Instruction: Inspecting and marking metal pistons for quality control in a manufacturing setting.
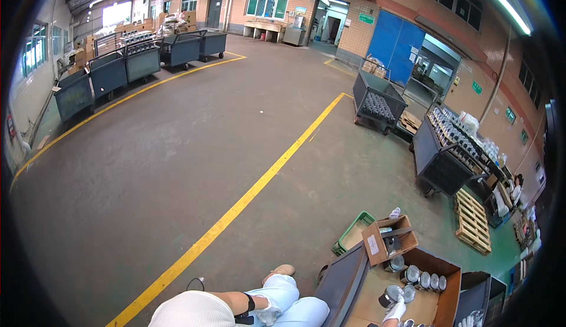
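Observation:
My right hand (397,310), in a white glove, reaches into a cardboard-lined cart (425,310) at the lower right. Its fingers are closed on a round metal cylinder (389,296) with a shiny top and dark side. Another cylinder (408,293) stands right beside it. Several more cylinders (423,280) sit in a row farther back in the cart. My left hand (270,314), also gloved in pale fabric, hangs by my light-blue trousers with a dark strap round the wrist. Its fingers are too unclear to make out.
A tilted cardboard box (372,245) rests on the cart's far corner, by a green crate (341,245). A wooden pallet (471,221) and loaded carts (433,161) stand right. Dark carts (109,73) line the far left. A yellow line (236,210) crosses the floor.

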